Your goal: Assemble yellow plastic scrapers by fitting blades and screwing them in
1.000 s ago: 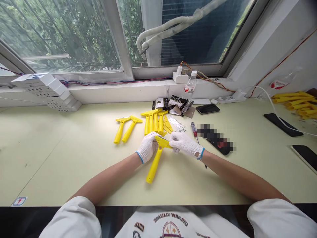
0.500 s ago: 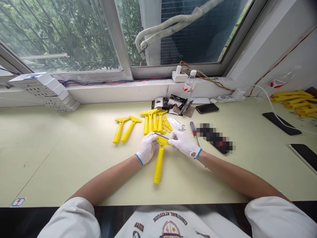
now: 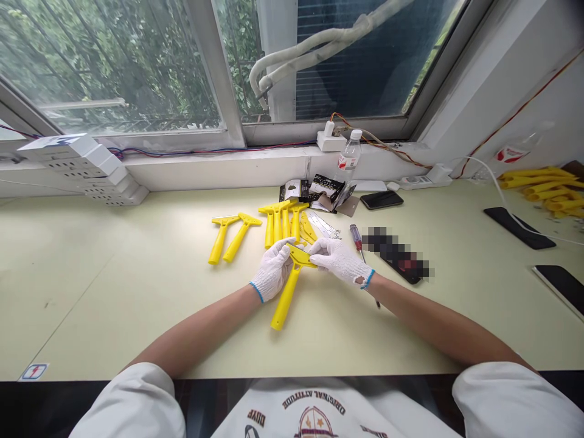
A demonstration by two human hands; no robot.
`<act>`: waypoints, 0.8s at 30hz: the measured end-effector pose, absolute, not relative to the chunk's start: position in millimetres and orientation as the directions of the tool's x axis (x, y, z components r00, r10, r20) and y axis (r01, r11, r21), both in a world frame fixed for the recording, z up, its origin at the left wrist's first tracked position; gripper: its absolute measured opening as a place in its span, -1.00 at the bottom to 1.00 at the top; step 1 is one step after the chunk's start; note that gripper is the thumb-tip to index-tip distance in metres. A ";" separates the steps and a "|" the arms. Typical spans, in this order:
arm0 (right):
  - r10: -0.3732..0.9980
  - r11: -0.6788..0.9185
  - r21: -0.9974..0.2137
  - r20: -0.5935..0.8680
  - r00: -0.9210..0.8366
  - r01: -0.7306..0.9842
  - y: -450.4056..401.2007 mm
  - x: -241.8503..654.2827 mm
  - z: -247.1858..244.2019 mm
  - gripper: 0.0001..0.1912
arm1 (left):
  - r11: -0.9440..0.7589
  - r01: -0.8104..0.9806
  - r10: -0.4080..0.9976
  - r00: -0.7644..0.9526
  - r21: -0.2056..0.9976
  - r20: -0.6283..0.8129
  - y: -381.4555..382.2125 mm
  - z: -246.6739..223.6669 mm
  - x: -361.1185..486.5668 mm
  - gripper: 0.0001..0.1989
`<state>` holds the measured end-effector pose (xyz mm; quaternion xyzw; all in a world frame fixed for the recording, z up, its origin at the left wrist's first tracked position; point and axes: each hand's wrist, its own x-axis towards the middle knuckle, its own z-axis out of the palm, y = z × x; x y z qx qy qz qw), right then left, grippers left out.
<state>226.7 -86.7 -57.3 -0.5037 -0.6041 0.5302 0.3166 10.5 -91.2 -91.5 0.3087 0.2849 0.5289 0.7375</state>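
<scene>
Both my hands wear white knit gloves with blue cuffs. My left hand point(image 3: 272, 271) grips the left end of the head of a yellow plastic scraper point(image 3: 288, 296), whose handle slants down toward me. My right hand point(image 3: 340, 262) has its fingertips on the head's right end. No metal blade shows clearly at the head. Just beyond my hands lie several more yellow scrapers point(image 3: 277, 226), and two others point(image 3: 236, 238) rest further left. Loose metal blades point(image 3: 321, 225) lie near my right hand, beside a red-handled screwdriver point(image 3: 358, 240).
Black-and-white packets point(image 3: 314, 191) and a plastic water bottle point(image 3: 349, 157) stand near the window sill. Phones point(image 3: 381, 200) lie on the pale green table point(image 3: 114, 292). Yellow handles point(image 3: 545, 188) are heaped at far right, and a white multi-socket strip point(image 3: 82, 163) sits at left.
The scraper's handle end has swung to the left of where it was. The thin metal blade earlier seen at its head no longer shows. My hands stay on the head.
</scene>
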 end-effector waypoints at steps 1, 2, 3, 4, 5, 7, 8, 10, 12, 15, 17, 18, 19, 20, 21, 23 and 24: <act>0.944 -0.072 -0.962 -0.150 -0.294 0.263 -87.3 226.0 -58.3 -0.87 | 0.244 -0.598 0.959 0.266 0.763 -0.098 -90.8 -92.1 10.6 -0.51; 0.942 -0.071 -0.965 -0.148 -0.300 0.254 -88.0 225.4 -59.7 -0.87 | 0.238 -0.591 0.962 0.253 0.771 -0.103 -90.4 -92.8 10.7 -0.50; 0.941 -0.070 -0.967 -0.146 -0.307 0.247 -88.8 224.8 -61.2 -0.86 | 0.232 -0.583 0.965 0.240 0.778 -0.108 -89.9 -93.6 10.9 -0.48; 0.939 -0.069 -0.968 -0.144 -0.311 0.241 -89.7 224.3 -62.6 -0.86 | 0.228 -0.576 0.967 0.231 0.785 -0.111 -89.6 -94.4 11.1 -0.46; 0.938 -0.070 -0.969 -0.145 -0.314 0.237 -90.6 223.9 -63.5 -0.85 | 0.221 -0.569 0.969 0.222 0.792 -0.111 -89.4 -94.9 11.3 -0.44; 0.938 -0.078 -0.967 -0.154 -0.309 0.243 -92.6 223.7 -63.5 -0.83 | 0.203 -0.550 0.973 0.205 0.810 -0.105 -90.0 -95.1 11.8 -0.42; 0.938 -0.088 -0.966 -0.163 -0.307 0.243 -93.5 223.7 -62.7 -0.82 | 0.193 -0.535 0.975 0.196 0.823 -0.100 -90.8 -94.6 11.9 -0.41; 0.933 -0.129 -0.967 -0.194 -0.304 0.220 -95.2 224.0 -60.6 -0.78 | 0.183 -0.489 0.976 0.194 0.853 -0.098 -93.6 -92.7 11.9 -0.38; 0.918 -0.208 -0.965 -0.250 -0.308 0.163 -96.4 224.2 -58.9 -0.72 | 0.184 -0.427 0.974 0.203 0.885 -0.105 -96.9 -90.1 11.2 -0.36; 0.883 -0.343 -0.937 -0.348 -0.314 0.074 -96.4 224.3 -58.7 -0.63 | 0.172 -0.345 0.973 0.203 0.923 -0.105 -100.4 -87.4 10.0 -0.34; 0.862 -0.405 -0.913 -0.397 -0.313 0.043 -95.7 224.5 -58.5 -0.59 | 0.165 -0.326 0.974 0.202 0.931 -0.101 -101.0 -86.9 9.6 -0.32; 0.851 -0.431 -0.902 -0.419 -0.315 0.035 -95.3 224.7 -57.7 -0.58 | 0.165 -0.326 0.973 0.206 0.931 -0.100 -101.0 -87.0 9.7 -0.31; 0.838 -0.457 -0.889 -0.443 -0.318 0.034 -95.0 225.0 -56.4 -0.57 | 0.164 -0.327 0.973 0.209 0.931 -0.098 -100.9 -87.1 9.9 -0.31; 0.820 -0.486 -0.873 -0.471 -0.325 0.039 -94.8 225.3 -54.6 -0.56 | 0.159 -0.327 0.974 0.209 0.932 -0.093 -100.9 -87.2 10.2 -0.30; 0.798 -0.515 -0.855 -0.501 -0.334 0.051 -94.7 225.7 -52.5 -0.54 | 0.148 -0.324 0.975 0.205 0.934 -0.084 -101.0 -87.0 10.5 -0.29; 0.756 -0.564 -0.822 -0.552 -0.350 0.078 -94.6 226.4 -48.3 -0.50 | 0.126 -0.317 0.977 0.202 0.940 -0.063 -101.6 -86.3 11.1 -0.29; 0.738 -0.585 -0.807 -0.572 -0.358 0.085 -94.5 226.7 -46.8 -0.48 | 0.118 -0.315 0.978 0.202 0.942 -0.055 -101.9 -85.7 11.2 -0.30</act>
